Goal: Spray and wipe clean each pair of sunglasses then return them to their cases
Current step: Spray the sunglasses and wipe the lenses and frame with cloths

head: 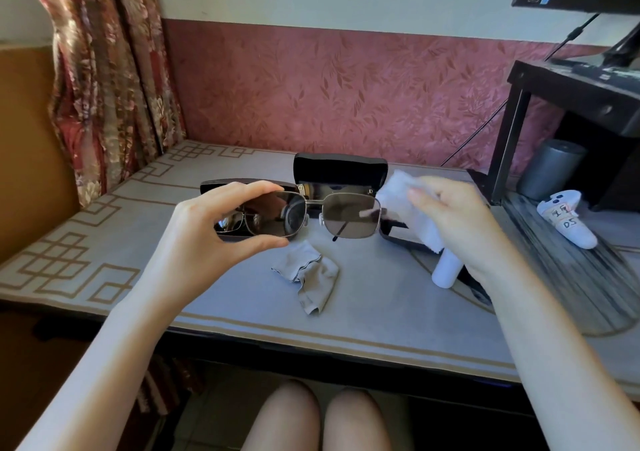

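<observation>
I see tinted metal-framed sunglasses (313,217) raised level, white cloth (398,189) at one lens edge, black case (339,170) open behind

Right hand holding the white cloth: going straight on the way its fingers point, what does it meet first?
Likely the free lens of the metal-framed tinted sunglasses in the left hand; the white cloth in the right hand seems nearly there, depth unclear.

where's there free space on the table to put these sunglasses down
Bare table lies left of the grey cloth and along the front edge; a smaller gap sits between that cloth and the white spray bottle. Around the open black case it is crowded.
</observation>
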